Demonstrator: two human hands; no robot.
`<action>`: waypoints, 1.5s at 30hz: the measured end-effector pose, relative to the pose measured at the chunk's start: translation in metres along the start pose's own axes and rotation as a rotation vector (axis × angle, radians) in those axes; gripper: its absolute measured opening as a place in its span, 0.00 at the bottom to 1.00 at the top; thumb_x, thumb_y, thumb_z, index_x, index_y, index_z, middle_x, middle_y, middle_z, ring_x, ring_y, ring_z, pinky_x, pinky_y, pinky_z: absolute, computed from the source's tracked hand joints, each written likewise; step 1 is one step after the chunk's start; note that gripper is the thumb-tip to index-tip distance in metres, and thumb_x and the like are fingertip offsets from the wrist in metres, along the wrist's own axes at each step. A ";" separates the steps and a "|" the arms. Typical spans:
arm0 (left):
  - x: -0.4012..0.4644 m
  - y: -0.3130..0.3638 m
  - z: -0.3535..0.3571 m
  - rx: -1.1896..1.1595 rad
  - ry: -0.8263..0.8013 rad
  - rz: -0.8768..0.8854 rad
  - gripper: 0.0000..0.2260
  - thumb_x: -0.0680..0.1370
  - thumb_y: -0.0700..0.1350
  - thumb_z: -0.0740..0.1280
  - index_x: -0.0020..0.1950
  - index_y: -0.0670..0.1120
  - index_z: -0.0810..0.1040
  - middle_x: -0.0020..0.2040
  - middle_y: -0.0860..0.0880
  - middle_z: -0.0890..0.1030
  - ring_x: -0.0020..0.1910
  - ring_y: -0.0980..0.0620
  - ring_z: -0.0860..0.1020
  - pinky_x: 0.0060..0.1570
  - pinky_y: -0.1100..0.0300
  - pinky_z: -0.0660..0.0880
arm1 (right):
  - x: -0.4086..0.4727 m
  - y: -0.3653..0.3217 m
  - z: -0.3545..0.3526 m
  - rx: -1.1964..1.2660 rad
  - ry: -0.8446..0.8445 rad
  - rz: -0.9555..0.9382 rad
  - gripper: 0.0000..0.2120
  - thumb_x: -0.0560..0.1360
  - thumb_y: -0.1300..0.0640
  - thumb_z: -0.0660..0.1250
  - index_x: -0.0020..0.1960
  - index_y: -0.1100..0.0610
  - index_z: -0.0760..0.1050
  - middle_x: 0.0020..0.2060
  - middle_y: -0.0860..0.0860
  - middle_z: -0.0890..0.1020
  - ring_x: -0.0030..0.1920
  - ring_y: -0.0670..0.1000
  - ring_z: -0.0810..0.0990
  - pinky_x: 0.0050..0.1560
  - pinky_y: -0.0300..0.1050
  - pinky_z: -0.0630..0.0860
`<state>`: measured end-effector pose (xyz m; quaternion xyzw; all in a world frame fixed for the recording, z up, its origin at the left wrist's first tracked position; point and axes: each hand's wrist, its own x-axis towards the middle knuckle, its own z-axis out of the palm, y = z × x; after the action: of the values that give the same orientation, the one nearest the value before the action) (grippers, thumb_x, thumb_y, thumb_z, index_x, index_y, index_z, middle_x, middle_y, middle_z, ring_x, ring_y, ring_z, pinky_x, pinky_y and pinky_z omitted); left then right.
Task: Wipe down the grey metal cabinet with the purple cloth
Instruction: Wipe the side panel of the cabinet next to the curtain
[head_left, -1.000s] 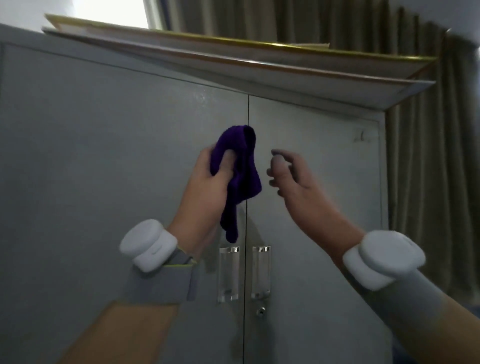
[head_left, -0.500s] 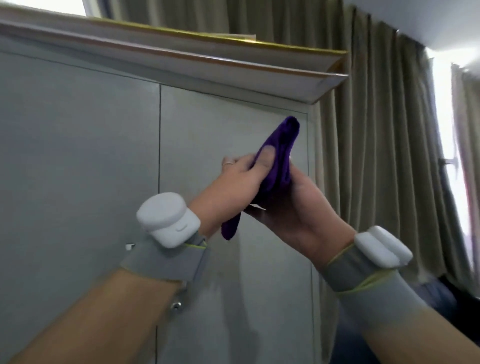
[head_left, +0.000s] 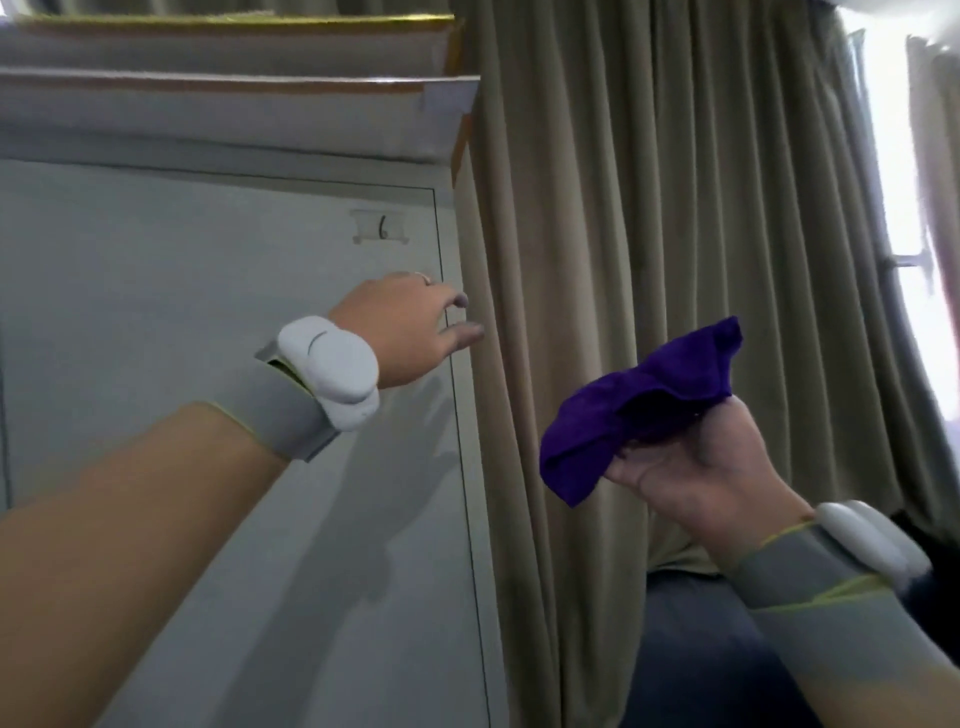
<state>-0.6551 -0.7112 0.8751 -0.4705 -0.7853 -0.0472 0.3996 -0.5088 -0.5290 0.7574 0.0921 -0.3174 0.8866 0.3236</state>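
Observation:
The grey metal cabinet (head_left: 208, 291) fills the left half of the view, its right door ending in a vertical edge. My left hand (head_left: 410, 327) reaches to that right edge at upper height, fingers curled around the corner and holding nothing else. My right hand (head_left: 696, 467) is held palm-up to the right, away from the cabinet and in front of the curtain. It grips the bunched purple cloth (head_left: 639, 405), which droops off the left side of the palm.
Flat cardboard sheets (head_left: 234, 98) lie on the cabinet top and overhang its front. An olive curtain (head_left: 649, 208) hangs right beside the cabinet's right side. A bright window (head_left: 924, 208) shows at the far right. Something dark blue (head_left: 691, 649) sits low behind my right arm.
The purple cloth passed from my left hand to my right hand. The right hand drew away to the right with it, the left hand moved to the cabinet's right edge, and the view swung right.

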 end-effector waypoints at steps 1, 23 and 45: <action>0.004 -0.001 -0.001 0.095 0.022 0.033 0.24 0.79 0.62 0.54 0.69 0.50 0.71 0.65 0.46 0.75 0.62 0.46 0.73 0.60 0.51 0.70 | 0.004 -0.001 -0.006 0.002 0.000 0.007 0.19 0.76 0.40 0.61 0.48 0.55 0.80 0.51 0.59 0.84 0.52 0.63 0.81 0.49 0.70 0.76; 0.180 -0.017 0.080 0.831 0.060 0.166 0.39 0.71 0.71 0.38 0.62 0.50 0.76 0.59 0.45 0.80 0.65 0.45 0.73 0.68 0.45 0.62 | 0.243 -0.002 -0.078 0.008 -0.069 0.036 0.22 0.76 0.38 0.61 0.59 0.53 0.79 0.65 0.57 0.77 0.65 0.63 0.75 0.46 0.70 0.77; 0.213 -0.010 0.100 1.305 -0.298 -0.200 0.47 0.67 0.71 0.29 0.76 0.49 0.62 0.78 0.44 0.59 0.78 0.46 0.48 0.75 0.46 0.49 | 0.431 0.078 -0.022 0.441 -0.460 0.265 0.19 0.72 0.34 0.64 0.40 0.51 0.73 0.33 0.49 0.71 0.39 0.49 0.73 0.65 0.52 0.67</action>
<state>-0.7719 -0.5225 0.9532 -0.0596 -0.7394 0.4652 0.4831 -0.8904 -0.3388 0.8601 0.3153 -0.1921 0.9242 0.0977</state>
